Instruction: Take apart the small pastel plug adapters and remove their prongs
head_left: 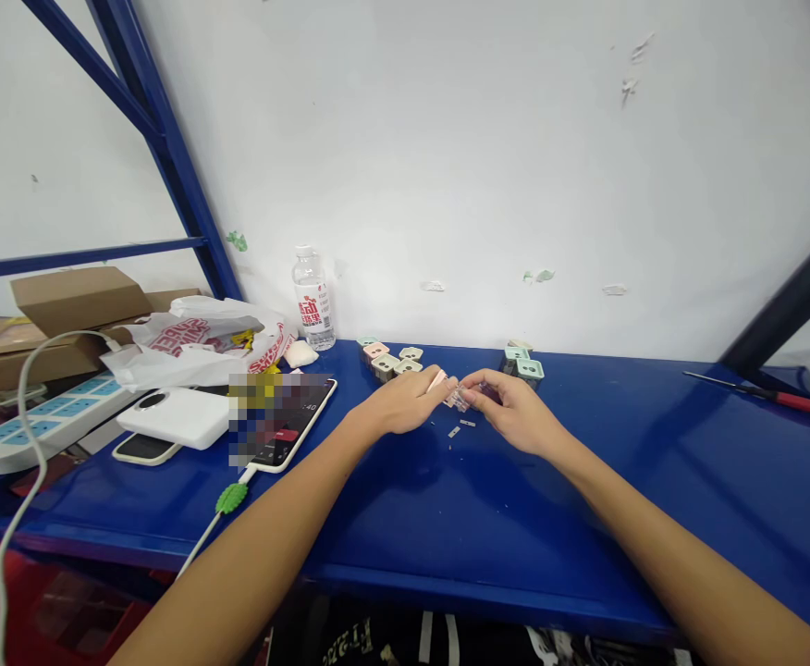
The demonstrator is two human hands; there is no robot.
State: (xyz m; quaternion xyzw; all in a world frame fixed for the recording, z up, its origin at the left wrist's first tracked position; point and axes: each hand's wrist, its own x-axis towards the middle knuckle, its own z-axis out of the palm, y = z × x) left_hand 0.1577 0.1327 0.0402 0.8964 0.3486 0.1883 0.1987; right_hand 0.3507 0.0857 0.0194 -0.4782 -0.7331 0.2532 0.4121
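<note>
My left hand point(405, 402) is closed around a small pink-rimmed piece point(436, 378), most of it hidden by the fingers. My right hand point(509, 412) meets it from the right, its thumb and fingertips pinching a small clear, shiny part point(459, 400). Whether the two parts are joined I cannot tell. Just below the fingers, two small flat metal strips point(453, 432) lie on the blue tabletop point(405, 518). Behind my left hand stands a cluster of small dark boxes with pastel tops point(385, 367). Similar mint-topped boxes point(530, 370) stand behind my right hand.
A clear water bottle point(313, 305) stands against the wall. On the left are a plastic bag point(197, 347), a cardboard box point(79, 301), a power strip point(51, 421), a white device point(176, 418) and a cabled phone point(300, 421). A red-handled screwdriver point(793, 401) lies far right.
</note>
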